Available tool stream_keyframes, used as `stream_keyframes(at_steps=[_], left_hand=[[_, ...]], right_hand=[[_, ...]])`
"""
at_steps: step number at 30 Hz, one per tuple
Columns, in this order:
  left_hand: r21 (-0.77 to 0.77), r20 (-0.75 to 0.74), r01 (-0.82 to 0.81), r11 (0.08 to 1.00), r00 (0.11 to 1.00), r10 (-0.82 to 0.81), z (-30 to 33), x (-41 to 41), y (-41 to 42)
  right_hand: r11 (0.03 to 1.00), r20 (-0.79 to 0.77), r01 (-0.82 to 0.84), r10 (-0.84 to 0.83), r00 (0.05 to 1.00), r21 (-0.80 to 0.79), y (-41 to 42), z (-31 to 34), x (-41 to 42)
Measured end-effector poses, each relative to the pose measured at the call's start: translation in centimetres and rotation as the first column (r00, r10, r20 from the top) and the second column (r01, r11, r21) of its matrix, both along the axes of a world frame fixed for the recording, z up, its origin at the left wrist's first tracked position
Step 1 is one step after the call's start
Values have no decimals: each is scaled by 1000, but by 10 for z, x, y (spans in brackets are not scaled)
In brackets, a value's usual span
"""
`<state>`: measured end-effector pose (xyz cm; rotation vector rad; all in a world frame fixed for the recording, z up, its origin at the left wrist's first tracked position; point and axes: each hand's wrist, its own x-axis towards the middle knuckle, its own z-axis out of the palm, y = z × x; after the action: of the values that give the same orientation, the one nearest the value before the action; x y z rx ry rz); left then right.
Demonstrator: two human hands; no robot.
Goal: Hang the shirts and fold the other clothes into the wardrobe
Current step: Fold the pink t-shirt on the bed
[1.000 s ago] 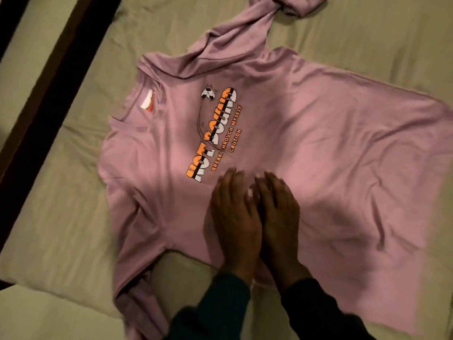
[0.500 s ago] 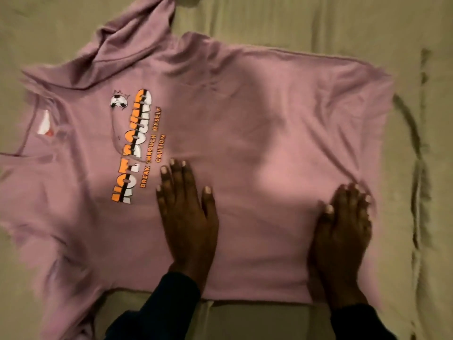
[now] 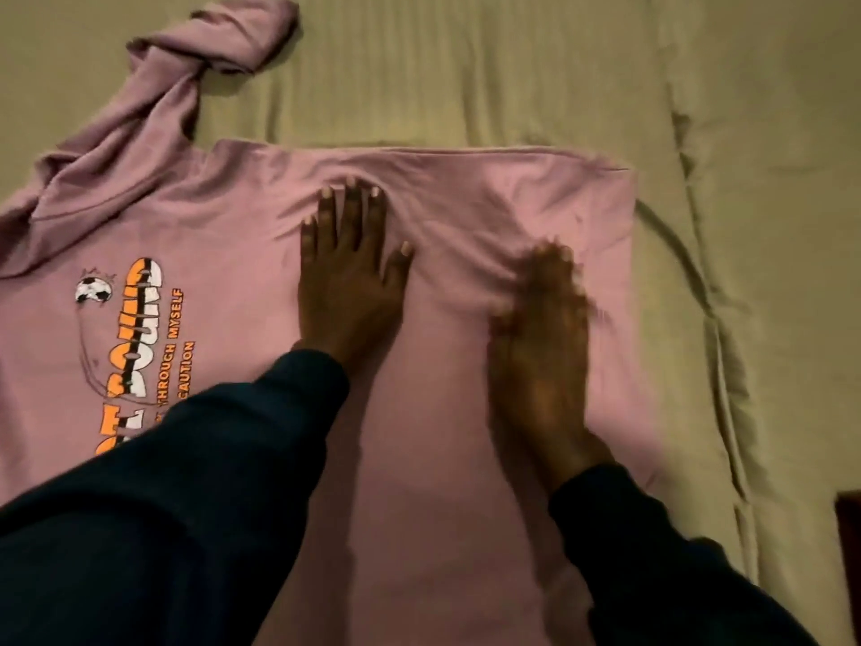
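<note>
- Pressing my left hand (image 3: 350, 291) flat on the pink shirt (image 3: 466, 412), fingers straight and spread; grip wide open, holding nothing.
- My right hand (image 3: 540, 347) lies flat beside it, blurred, fingers extended; it grasps nothing either.
- Shirt is spread print-up on the bed (image 3: 512, 76).
- One sleeve (image 3: 186, 67) lies twisted at far left.
- Fabric bunches into wrinkles between my hands.

One view only on my feed: head camera, worn, wide-angle. Looks forward and steeply down over bed (image 3: 512, 76) from near edge. Sits close: pink shirt (image 3: 466, 202) fills most of frame, its left side cut by frame border. Both sleeves (image 3: 163, 529) enter from bottom; left hand (image 3: 349, 282) sharp, right hand (image 3: 540, 347) motion-blurred. No second view to compare overlap.
</note>
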<state>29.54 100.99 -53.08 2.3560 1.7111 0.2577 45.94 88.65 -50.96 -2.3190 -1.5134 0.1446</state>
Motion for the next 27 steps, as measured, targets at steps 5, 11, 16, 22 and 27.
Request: stream_keyframes(at_steps=[5, 11, 16, 22, 27], left_hand=[[115, -38, -40, 993, 998, 44, -14, 4, 0], [175, -42, -41, 984, 998, 49, -24, 7, -1], [190, -60, -55, 980, 996, 68, -28, 6, 2], [199, -71, -42, 979, 996, 57, -32, 7, 3], [193, -79, -55, 980, 994, 72, -32, 8, 4]], right_hand=[[945, 4, -314, 316, 949, -94, 60, -14, -31], [973, 67, 216, -210, 975, -85, 55, -22, 87], [991, 43, -133, 134, 990, -19, 78, -15, 34], [999, -180, 45, -49, 982, -25, 119, -14, 88], [905, -179, 412, -390, 903, 109, 118, 7, 106]])
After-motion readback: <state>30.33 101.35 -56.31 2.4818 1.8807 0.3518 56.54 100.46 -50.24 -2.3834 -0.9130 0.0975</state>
